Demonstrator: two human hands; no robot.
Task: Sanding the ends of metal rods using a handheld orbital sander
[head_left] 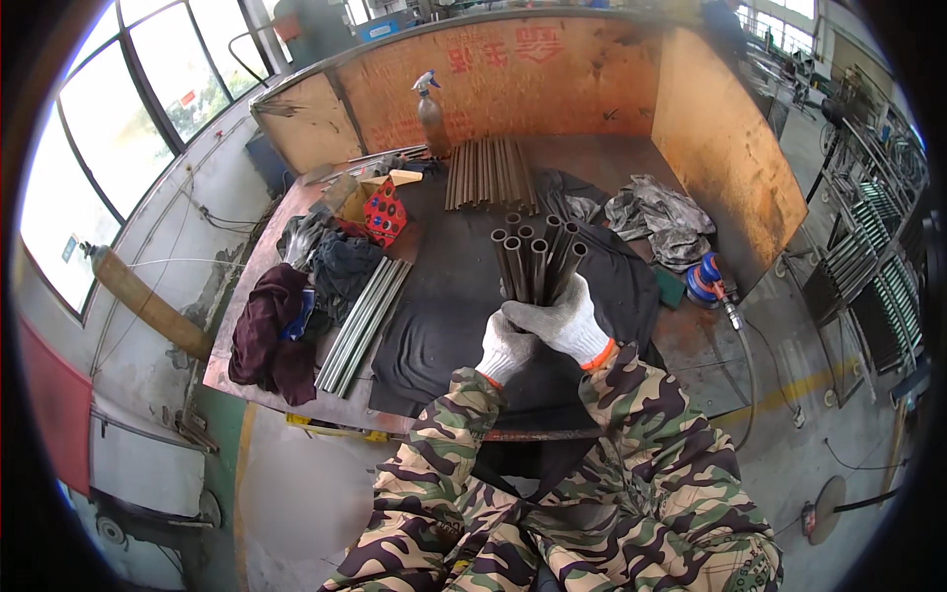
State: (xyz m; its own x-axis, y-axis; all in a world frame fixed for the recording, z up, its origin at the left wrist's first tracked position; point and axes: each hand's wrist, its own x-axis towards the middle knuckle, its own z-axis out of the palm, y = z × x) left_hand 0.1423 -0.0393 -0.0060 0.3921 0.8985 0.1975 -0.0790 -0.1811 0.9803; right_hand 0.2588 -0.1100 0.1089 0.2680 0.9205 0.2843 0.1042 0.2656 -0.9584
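Note:
Both hands wear white and grey work gloves with orange cuffs. My left hand and my right hand are wrapped together round a bundle of dark metal tubes. The tubes stand roughly upright, open ends toward me, above a black cloth spread on the table. Their lower ends are hidden by my gloves. Beyond the bundle, a row of brownish tubes lies side by side on the table. Left of the cloth rest several shiny silver tubes.
Wooden boards wall the table's back and right. A spray bottle stands at the back. Rags and a red box lie left. Grey cloth and a blue-red sander with a hose are at right.

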